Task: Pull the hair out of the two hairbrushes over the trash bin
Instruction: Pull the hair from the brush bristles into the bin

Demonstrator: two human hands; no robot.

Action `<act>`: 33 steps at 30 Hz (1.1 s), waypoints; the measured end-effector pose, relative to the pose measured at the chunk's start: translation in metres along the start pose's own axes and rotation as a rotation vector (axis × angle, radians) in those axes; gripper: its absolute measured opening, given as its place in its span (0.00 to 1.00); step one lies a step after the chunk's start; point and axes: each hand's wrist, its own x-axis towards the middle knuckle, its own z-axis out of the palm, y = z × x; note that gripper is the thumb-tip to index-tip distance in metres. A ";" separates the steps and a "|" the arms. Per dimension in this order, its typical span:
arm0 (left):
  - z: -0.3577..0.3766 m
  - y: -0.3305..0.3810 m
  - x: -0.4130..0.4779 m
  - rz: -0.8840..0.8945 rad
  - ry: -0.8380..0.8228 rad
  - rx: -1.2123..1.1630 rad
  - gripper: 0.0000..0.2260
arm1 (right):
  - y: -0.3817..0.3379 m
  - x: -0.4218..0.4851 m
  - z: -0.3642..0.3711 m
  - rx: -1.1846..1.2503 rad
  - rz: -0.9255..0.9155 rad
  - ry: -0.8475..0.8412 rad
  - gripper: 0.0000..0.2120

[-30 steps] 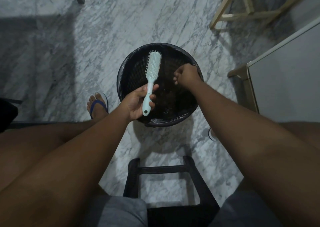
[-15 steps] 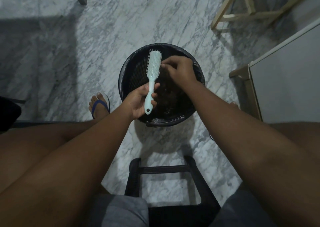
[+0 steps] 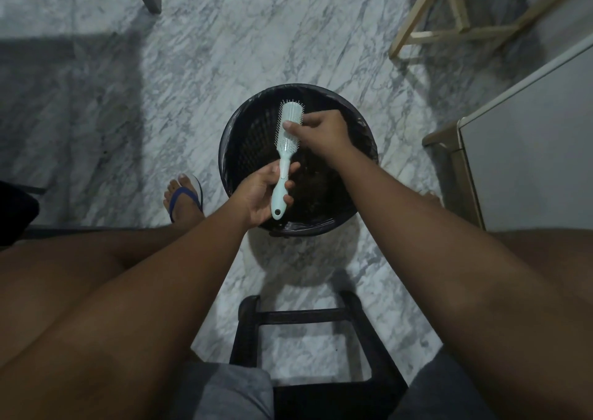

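Looking down from the head camera, a seated person holds a pale mint hairbrush point(image 3: 286, 150) above a round black trash bin point(image 3: 226, 159) that stands on a grey-veined marble floor point(image 3: 224, 50) between their knees. The left hand point(image 3: 261, 195) grasps the handle low down, fingers and thumb wrapped round it, so the brush stands nearly upright over the bin's open mouth with its bristled head at the far end. The right hand point(image 3: 322, 130) reaches in from the right and meets the brush head: its thumb lies across the bristle face and its curled fingers close on the head's right edge, pinching there. Whether any hair sits between those fingertips is too small to tell. The bin is lined with a shiny black bag, and a dark brownish mass lies inside near its right wall; what it is cannot be made out. A foot in a blue-strapped flip-flop point(image 3: 184, 196) rests on the floor just left of the bin. A black stool frame point(image 3: 305, 313) shows below, between the bare thighs, beside the hem of grey shorts point(image 3: 231, 390). A pale wooden frame point(image 3: 449, 31) stands at the top right, and a white cabinet point(image 3: 529, 150) fills the right edge.
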 end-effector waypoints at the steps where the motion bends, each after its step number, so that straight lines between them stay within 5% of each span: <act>1: -0.001 0.000 0.000 0.002 0.002 0.007 0.16 | -0.003 0.001 -0.003 -0.036 0.000 0.009 0.15; 5: -0.007 0.000 0.000 0.013 0.019 -0.003 0.18 | -0.014 0.004 -0.013 -0.191 -0.082 0.003 0.12; 11: -0.016 0.005 -0.002 0.034 0.045 -0.050 0.18 | -0.010 0.013 -0.026 -0.013 -0.074 0.246 0.09; 16: -0.011 0.008 -0.004 0.023 0.020 -0.056 0.16 | 0.021 0.006 -0.013 -0.189 0.137 -0.009 0.10; 20: -0.011 0.004 -0.004 0.004 0.027 0.039 0.13 | 0.005 -0.003 -0.001 0.102 0.010 0.051 0.19; 27: -0.004 -0.004 -0.003 0.027 0.013 0.039 0.13 | -0.006 0.004 -0.006 -0.257 -0.161 0.197 0.07; 33: -0.009 -0.002 -0.001 0.043 0.033 -0.053 0.15 | -0.012 0.017 -0.021 0.118 -0.029 0.397 0.12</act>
